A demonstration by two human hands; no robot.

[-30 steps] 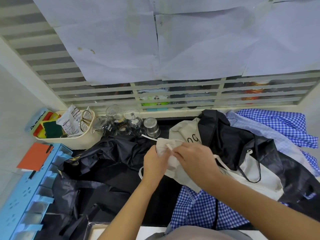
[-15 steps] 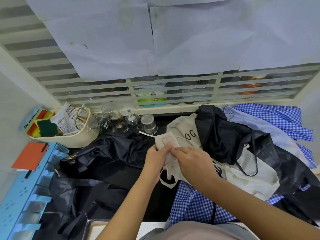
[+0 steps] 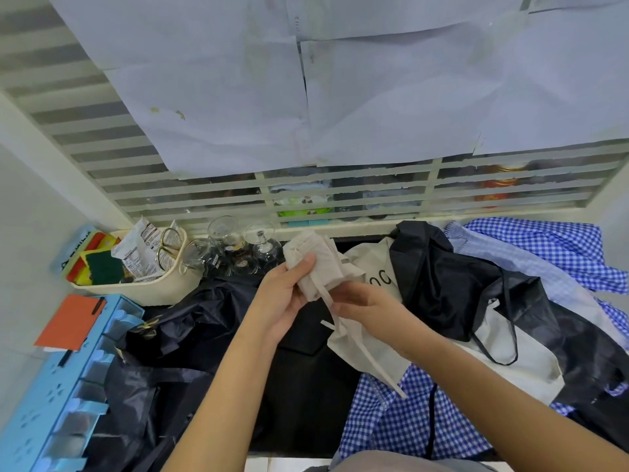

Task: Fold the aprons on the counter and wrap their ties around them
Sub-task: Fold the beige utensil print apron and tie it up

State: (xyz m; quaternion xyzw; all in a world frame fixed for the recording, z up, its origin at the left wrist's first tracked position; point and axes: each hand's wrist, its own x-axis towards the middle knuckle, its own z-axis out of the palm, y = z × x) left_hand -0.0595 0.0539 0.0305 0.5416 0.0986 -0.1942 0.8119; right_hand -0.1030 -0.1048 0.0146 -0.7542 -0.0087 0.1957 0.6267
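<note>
Two curled grips above bare counter (image 3: 306, 386): left hand (image 3: 282, 294) round folded apron (image 3: 316, 260), right hand (image 3: 371, 308) round its tie (image 3: 394, 385).

The folded apron (image 3: 313, 264) sits in the left hand (image 3: 282, 301), just beyond the right hand (image 3: 371, 308), which pinches its tie (image 3: 374, 364). Glasses (image 3: 238, 247) stand beyond the left hand, with a basket (image 3: 170, 284) left of them and a rack (image 3: 51, 403) nearer. A heap of aprons (image 3: 459, 284) lies right of the right hand.
</note>
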